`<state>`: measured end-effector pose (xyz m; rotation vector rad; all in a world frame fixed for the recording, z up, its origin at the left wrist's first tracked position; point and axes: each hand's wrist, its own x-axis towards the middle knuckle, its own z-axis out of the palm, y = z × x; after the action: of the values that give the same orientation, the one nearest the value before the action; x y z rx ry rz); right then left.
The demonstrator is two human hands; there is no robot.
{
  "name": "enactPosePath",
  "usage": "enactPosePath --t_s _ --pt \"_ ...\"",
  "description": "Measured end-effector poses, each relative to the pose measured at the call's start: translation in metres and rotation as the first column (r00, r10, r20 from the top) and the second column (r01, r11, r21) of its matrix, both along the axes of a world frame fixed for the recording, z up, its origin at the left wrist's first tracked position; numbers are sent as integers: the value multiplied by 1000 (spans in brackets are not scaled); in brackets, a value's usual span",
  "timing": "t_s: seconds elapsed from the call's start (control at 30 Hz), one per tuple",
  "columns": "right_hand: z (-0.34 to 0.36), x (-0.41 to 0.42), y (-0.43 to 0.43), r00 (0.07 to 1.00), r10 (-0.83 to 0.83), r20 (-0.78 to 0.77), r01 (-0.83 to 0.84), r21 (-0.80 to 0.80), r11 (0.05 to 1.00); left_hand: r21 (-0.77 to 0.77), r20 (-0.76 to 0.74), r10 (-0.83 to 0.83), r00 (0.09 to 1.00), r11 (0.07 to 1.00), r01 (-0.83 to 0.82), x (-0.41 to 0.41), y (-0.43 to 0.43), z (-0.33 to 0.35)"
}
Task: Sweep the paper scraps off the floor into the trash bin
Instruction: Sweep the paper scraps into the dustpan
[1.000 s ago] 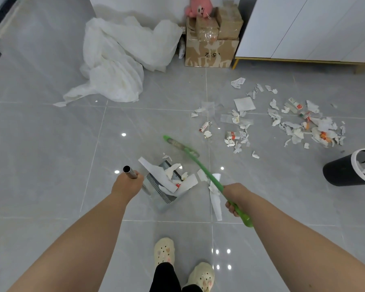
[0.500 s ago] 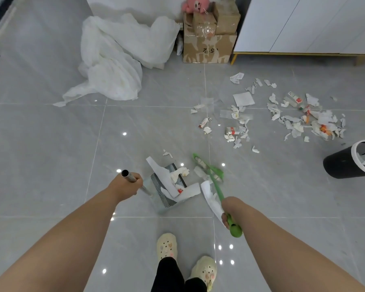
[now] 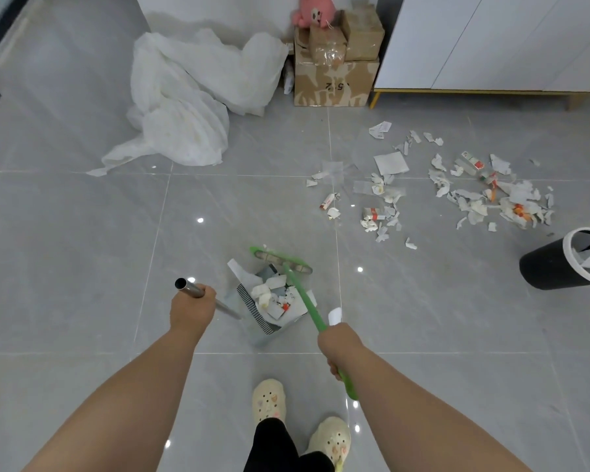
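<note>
Both arms reach forward: left hand [image 3: 192,310] clamped on the dustpan handle [image 3: 188,287], right hand [image 3: 338,345] gripping the green broom [image 3: 304,303].

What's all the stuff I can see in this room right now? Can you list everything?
Broom: one, green, head at the dustpan's far edge.
Dustpan: one, grey, metal handle, middle of the floor, holding scraps.
Paper scraps: many, white with some red, scattered on the floor at right.
Trash bin: one, black with white rim, right edge.
Sheet: one, white, crumpled, far left.
Boxes: several, brown, stacked by the wall.
Soft toy: one, pink, on the boxes.
Cabinet: one, white, far right.
Floor: grey tiles.
Shoes: two, cream, bottom.
Left hand: grips dustpan handle.
Right hand: grips broom.
</note>
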<state>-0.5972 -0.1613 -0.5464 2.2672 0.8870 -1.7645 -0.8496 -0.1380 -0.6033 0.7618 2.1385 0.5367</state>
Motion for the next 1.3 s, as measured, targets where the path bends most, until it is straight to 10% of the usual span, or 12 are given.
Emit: enactPosePath --t_s 0.27,0.6,0.87,1.3 --pt "-29 -9 40 952 281 121 -287 30 958 42 -82 248 965 968 -246 -12 -5 0" --pt "-34 -41 73 868 488 95 -472 -149 869 -63 -17 129 991 990 -130 -50 9 -7" --pt "8 -29 60 996 1 -86 -30 -329 944 -49 -42 63 997 997 -65 -36 10 -5" --pt "-5 -1 35 995 78 54 -81 59 995 -63 64 -97 993 993 101 -42 9 5"
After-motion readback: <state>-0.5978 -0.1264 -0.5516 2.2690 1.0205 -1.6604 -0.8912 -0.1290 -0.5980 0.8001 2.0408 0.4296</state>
